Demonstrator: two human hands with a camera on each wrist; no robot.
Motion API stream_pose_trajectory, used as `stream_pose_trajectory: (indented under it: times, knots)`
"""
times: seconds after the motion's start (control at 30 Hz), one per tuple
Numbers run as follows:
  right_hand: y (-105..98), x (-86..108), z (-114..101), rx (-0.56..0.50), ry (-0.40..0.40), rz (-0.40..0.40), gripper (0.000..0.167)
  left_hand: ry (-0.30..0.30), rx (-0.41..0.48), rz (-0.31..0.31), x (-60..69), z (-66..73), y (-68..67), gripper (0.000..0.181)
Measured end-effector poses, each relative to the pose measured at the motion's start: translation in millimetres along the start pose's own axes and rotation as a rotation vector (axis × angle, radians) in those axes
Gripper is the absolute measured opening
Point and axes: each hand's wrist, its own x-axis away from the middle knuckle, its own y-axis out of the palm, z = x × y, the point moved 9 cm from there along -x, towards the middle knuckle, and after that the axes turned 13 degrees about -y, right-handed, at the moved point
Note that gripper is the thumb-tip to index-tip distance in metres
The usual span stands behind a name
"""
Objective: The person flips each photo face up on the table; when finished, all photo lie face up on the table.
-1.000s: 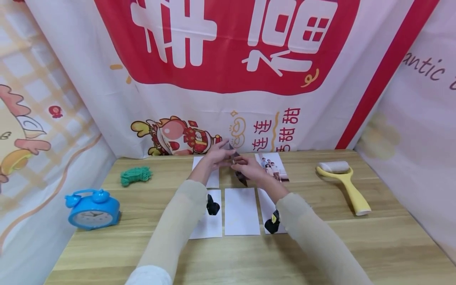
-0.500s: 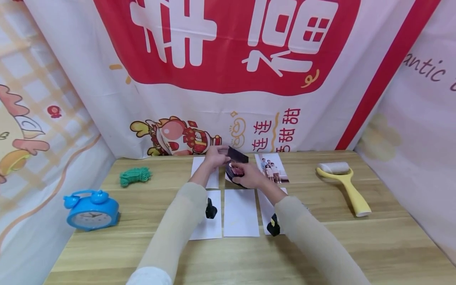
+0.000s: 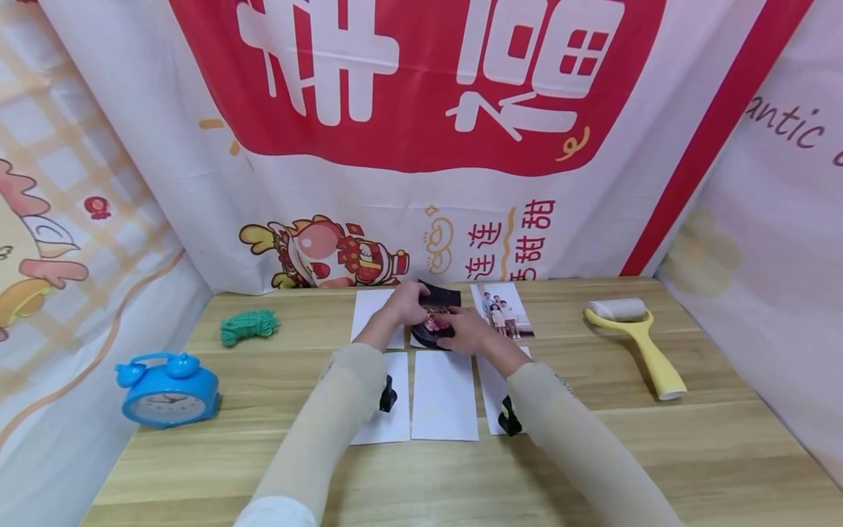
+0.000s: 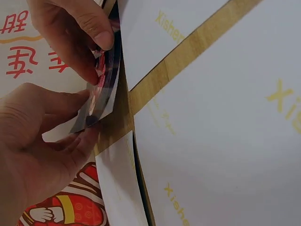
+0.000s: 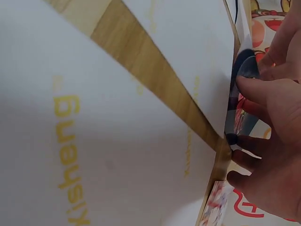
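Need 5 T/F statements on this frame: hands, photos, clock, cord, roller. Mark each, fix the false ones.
1. The left hand and right hand both touch the dark photo. True.
2. The yellow-handled roller lies left of the blue alarm clock. False: the roller is on the right of the table, the clock on the left.
3. The family photo lies to the right of the dark photo. True.
4. The green cord is nearer the person than the clock. False: the cord lies farther back.
5. The left hand holds the roller. False: it pinches the dark photo.
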Motion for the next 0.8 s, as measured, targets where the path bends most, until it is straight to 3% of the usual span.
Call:
stream_pose_trajectory:
  times: [0.1,0.23,0.43,0.8]
  knots:
    - [1.2,0.8,5.6,0.011,0.025,-0.015,0.054,-0.007,-0.096,-0.043,1.3,0.0,8.5,0.064]
    - [-0.1,0.5,10.0,0.037,0.025,-0.018,0.053,-0.06,-0.186,-0.076,3.7,-5.1,13.6,0.077]
    - [-0.5,0.3,13.8,0.069,0.044,-0.034,0.056,-0.137,-0.183,-0.166,10.0,-14.5,18.9,0.084]
    - [3.9,-1.9,23.6,0.053,0.123,-0.087,0.061,-0.156,-0.192,-0.186,11.7,-17.7,23.1,0.083]
